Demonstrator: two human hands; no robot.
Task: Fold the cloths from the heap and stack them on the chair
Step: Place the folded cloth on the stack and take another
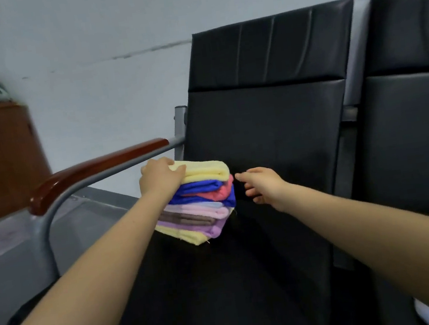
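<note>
The grip of the left hand is laid over the near-left end of the top yellow cloth, fingers curved down upon it; whether it is clasped or merely pressed cannot be told. The right hand is held apart from the stack of folded cloths, at its three o'clock, with fingers spread and relaxed and nothing held.

The stack is seen on the seat of the black chair, toward nine o'clock of the seat, near the wooden armrest. Yellow, blue, coral, pink, brown and purple layers are counted loosely, with another yellow cloth at the bottom jutting toward six o'clock.

The step in hand is judged to be the placing or settling of the top cloth on the pile. The heap itself is not shown, so the remaining work cannot be gauged. For the next move, the top cloth would need squaring against the layers below, and both hands would need freeing for another cloth.

A second chair is seen at three o'clock.
</note>
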